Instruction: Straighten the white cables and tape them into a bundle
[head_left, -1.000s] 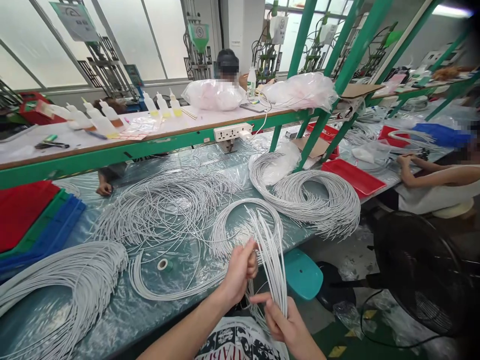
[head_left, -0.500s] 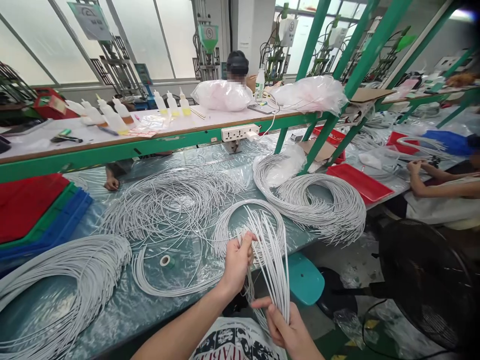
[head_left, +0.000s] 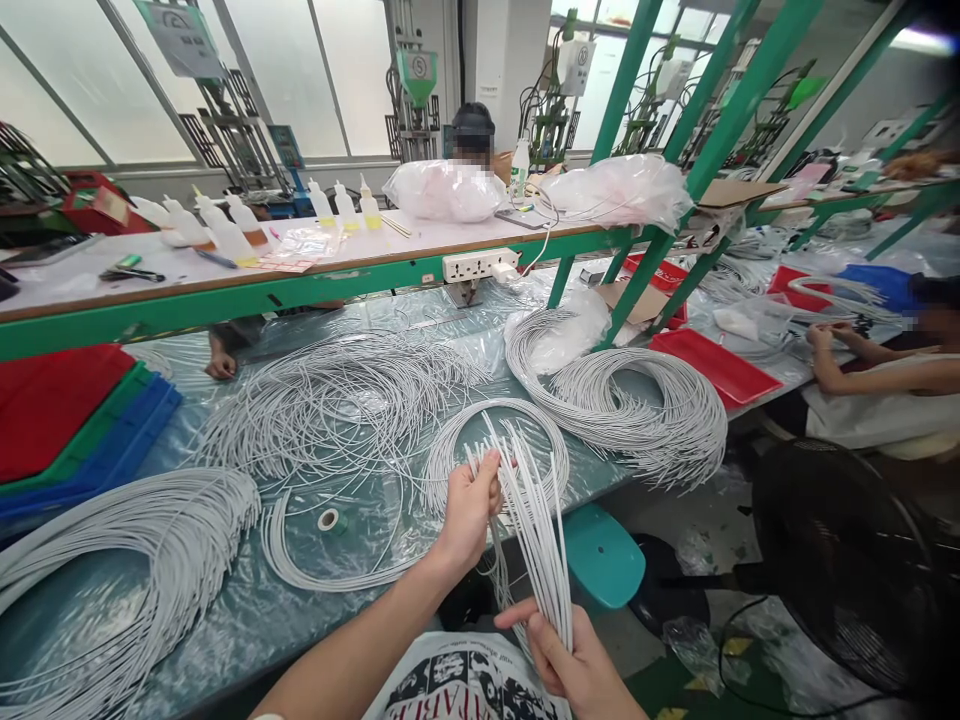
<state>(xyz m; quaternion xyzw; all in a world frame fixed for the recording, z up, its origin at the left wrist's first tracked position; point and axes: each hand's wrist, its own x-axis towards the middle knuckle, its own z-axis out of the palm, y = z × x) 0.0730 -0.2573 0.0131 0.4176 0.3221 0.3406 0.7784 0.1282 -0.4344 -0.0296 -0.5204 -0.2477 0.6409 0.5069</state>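
My right hand (head_left: pixel 566 655) is closed round the lower part of a bundle of thin white-grey cables (head_left: pixel 541 535), its index finger stretched out to the left. The upper ends of the bundle fan out loosely. Beside them, my left hand (head_left: pixel 471 508) pinches some cables between thumb and fingers, with a few ends poking up above the grip. More strands hang down between my two hands. Just behind the hands, a coiled ring of the same cable (head_left: pixel 442 440) lies on the plastic-covered table (head_left: pixel 360 520).
Cable coils lie at the left (head_left: pixel 172 520) and right (head_left: pixel 660 420), and a tangled pile (head_left: pixel 337 400) behind. A tape roll (head_left: pixel 328 520), stacked trays (head_left: pixel 60 410), a red tray (head_left: pixel 716 365), a teal stool (head_left: pixel 606 555) and a black fan (head_left: pixel 832 560) surround me. Two co-workers sit nearby.
The held bundle has shifted slightly left along with my right hand, and its upper ends sit differently, nearer my left hand. Both hands keep their grip. The whole view has moved a little.
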